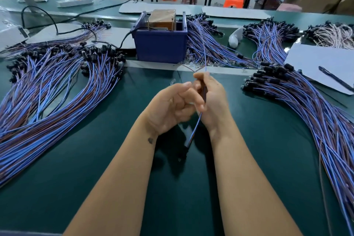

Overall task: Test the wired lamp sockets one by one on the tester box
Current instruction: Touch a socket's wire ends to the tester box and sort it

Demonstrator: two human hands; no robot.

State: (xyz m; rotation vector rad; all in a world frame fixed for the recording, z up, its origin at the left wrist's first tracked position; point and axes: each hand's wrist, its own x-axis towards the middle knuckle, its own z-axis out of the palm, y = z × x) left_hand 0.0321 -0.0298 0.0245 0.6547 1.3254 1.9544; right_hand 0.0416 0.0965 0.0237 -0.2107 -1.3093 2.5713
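A blue tester box point(160, 44) with a brown block and metal rods inside stands at the middle back of the green table. In front of it my right hand point(212, 101) grips one wired lamp socket by its blue and brown wires; the bare wire ends point(199, 68) stick up above my fingers, and the black socket point(185, 149) hangs blurred below my wrists. My left hand point(170, 107) is curled against the right one, touching the same wires. Big bundles of wired sockets lie on the left point(57, 90) and on the right point(306, 105).
More wire bundles point(210, 42) lie behind and beside the box. A white sheet with a black pen point(335, 80) rests at the right. A power strip point(74, 3) and black cables sit at the back left. Orange stools stand beyond the table.
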